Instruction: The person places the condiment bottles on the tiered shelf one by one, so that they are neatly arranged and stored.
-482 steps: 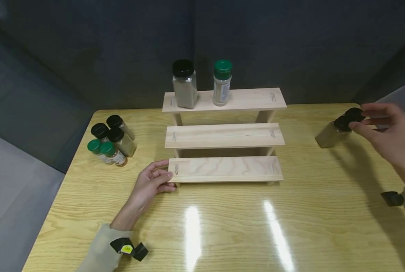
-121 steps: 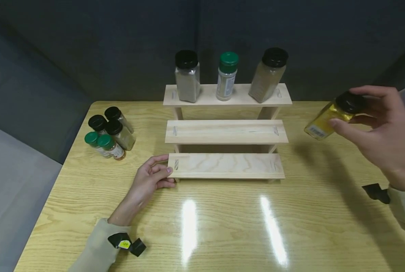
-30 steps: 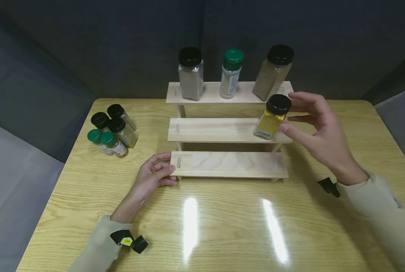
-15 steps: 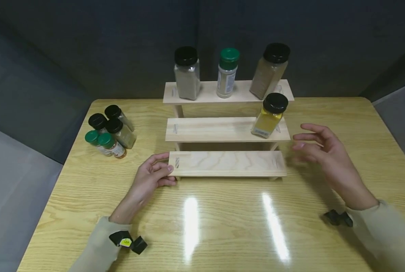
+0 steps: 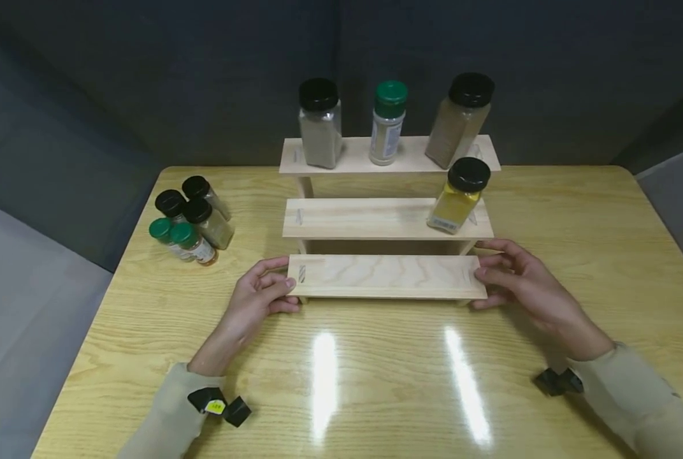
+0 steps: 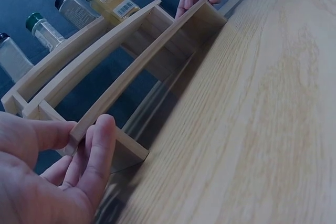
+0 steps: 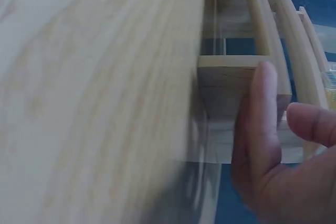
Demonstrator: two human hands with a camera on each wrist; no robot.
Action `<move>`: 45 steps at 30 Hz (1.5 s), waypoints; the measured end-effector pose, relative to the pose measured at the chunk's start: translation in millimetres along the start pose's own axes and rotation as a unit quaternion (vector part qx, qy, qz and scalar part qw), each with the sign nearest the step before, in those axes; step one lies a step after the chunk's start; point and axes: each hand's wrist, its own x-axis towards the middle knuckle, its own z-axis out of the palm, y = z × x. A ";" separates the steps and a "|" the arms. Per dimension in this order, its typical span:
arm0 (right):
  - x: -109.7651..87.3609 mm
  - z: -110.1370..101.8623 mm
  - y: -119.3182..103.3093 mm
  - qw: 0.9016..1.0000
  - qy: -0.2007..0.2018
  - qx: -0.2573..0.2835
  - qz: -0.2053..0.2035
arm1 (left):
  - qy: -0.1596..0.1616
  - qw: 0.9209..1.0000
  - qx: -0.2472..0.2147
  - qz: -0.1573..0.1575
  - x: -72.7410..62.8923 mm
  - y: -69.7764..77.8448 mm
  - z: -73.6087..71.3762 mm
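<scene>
A three-tier wooden spice rack [image 5: 387, 276] stands mid-table. My left hand [image 5: 255, 294] pinches the left end of its lowest shelf, thumb on top and fingers beneath, as the left wrist view shows. At the right end of that shelf, my right hand [image 5: 527, 284] holds on with thumb above and fingers below. A yellow spice jar [image 5: 455, 203] with a black lid sits on the right of the middle shelf. Along the top shelf stand a grey spice jar [image 5: 321, 137], a green-lidded shaker [image 5: 386, 135] and a brown spice jar [image 5: 457, 131].
To the left, several spice jars cluster on the table [image 5: 376, 382], among them a black-lidded jar [image 5: 214, 229] and a green-lidded jar [image 5: 199, 248]. Dark curtain panels [image 5: 232, 83] rise behind the table's back edge.
My right hand carried the yellow jar from the right to the middle shelf, let go, then moved down to the lowest shelf's right end. Earlier, the brown jar reached the top shelf. The left hand stayed.
</scene>
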 end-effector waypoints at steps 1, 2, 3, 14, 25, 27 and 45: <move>0.1 -0.7 1.0 1.000 -0.003 0.002 0.004 | 0.001 1.000 -0.001 0.001 0.4 -0.3 0.6; -0.1 -1.7 1.9 1.000 -0.005 0.004 0.006 | 0.001 1.000 0.000 0.002 1.0 -0.4 1.6; -0.6 -2.9 2.6 1.000 -0.006 0.008 0.007 | 0.000 1.000 0.001 0.003 1.4 -0.4 3.1; -3.8 -8.2 5.6 1.000 -0.003 0.016 0.010 | 0.129 0.967 0.166 0.145 -9.1 4.7 7.5; -8.5 -10.1 10.0 0.999 -0.002 0.046 -0.006 | 0.366 0.738 0.428 0.371 3.9 33.1 -54.7; -8.0 -9.0 11.0 0.999 -0.004 0.052 -0.006 | 0.379 0.731 0.451 0.344 5.0 33.9 -61.4; 4.4 0.5 8.0 1.000 0.006 0.003 0.027 | 0.387 0.711 0.504 0.301 6.7 39.3 -77.6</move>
